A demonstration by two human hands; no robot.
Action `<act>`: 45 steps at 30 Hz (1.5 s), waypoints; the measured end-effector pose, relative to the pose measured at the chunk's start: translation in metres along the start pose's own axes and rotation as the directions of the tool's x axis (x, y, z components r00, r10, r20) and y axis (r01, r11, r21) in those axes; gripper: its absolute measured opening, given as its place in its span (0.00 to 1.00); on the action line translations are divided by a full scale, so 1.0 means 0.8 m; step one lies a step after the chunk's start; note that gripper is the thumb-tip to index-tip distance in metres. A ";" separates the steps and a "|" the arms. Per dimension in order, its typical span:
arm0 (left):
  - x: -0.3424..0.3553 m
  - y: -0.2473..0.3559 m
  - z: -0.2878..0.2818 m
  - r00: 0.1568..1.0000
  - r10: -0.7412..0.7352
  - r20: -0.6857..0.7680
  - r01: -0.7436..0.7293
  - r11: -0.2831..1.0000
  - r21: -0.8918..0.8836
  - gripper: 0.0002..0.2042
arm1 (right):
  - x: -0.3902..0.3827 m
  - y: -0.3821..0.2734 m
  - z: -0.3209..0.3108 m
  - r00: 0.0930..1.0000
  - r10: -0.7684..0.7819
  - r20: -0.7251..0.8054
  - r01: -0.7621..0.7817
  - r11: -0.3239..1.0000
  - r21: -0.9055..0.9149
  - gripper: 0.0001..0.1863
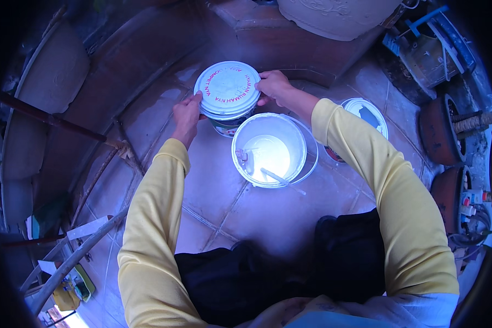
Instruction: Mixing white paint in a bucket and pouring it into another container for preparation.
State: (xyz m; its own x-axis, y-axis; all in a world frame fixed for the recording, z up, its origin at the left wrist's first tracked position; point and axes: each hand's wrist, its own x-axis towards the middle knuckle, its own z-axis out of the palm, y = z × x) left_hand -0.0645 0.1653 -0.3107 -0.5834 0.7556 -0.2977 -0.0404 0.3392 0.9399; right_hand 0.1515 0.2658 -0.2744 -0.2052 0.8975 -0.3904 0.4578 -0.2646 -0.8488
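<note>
A closed paint bucket stands on the tiles in front of me, with a white lid (227,87) that bears red lettering round its rim. My left hand (187,116) grips the lid's left edge, thumb on top. On the opposite edge, my right hand (273,86) is closed with its fingers curled beneath the rim. Just nearer to me is an open white bucket (301,158) holding white liquid, a stick (276,176) leaning in it and its wire handle tipped to the right. Whether the lid sits tight on its bucket, I cannot tell.
Partly behind my right forearm stands another paint bucket (378,117). Large plant pots (441,134) line the right side, below a dirty container (429,60). A dark reddish ledge (202,33) curves along the back. Poles and sticks (76,257) lean at the left.
</note>
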 end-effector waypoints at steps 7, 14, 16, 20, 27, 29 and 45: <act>0.004 0.002 0.007 1.000 0.006 0.008 -0.006 1.000 0.022 0.17 | -0.003 -0.007 -0.013 1.000 0.010 -0.015 -0.012 0.990 -0.143 0.14; 0.001 0.009 0.007 0.996 -0.066 0.056 0.074 0.987 -0.140 0.10 | 0.019 -0.003 -0.009 0.991 0.131 -0.029 -0.130 0.991 0.024 0.12; -0.001 0.010 0.015 0.991 -0.086 0.103 0.101 0.982 -0.161 0.11 | 0.028 0.002 -0.015 0.992 0.124 -0.038 -0.122 0.991 0.048 0.10; -0.002 0.008 0.047 0.981 -0.132 0.143 0.163 0.959 -0.233 0.13 | 0.044 0.018 -0.039 0.984 0.155 -0.085 -0.146 0.984 0.103 0.09; 0.025 0.014 0.080 0.985 -0.097 0.144 0.106 0.993 -0.057 0.13 | 0.045 0.032 -0.074 0.987 0.144 -0.072 -0.139 0.987 0.079 0.11; 0.028 0.016 0.082 0.991 -0.105 0.078 0.103 0.994 0.027 0.12 | 0.039 0.028 -0.078 0.987 0.140 -0.073 -0.134 0.988 0.077 0.10; -0.057 0.102 0.125 0.705 0.382 0.598 -0.668 0.641 0.379 0.13 | 0.001 -0.023 -0.096 0.991 0.086 -0.099 -0.034 0.897 0.440 0.35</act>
State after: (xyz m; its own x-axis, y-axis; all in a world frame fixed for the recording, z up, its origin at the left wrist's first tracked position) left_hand 0.0402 0.2143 -0.2370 0.0584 0.9971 0.0487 0.6709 -0.0754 0.7377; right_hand 0.2090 0.2984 -0.2317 -0.0790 0.9020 -0.4245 0.0372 -0.4229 -0.9054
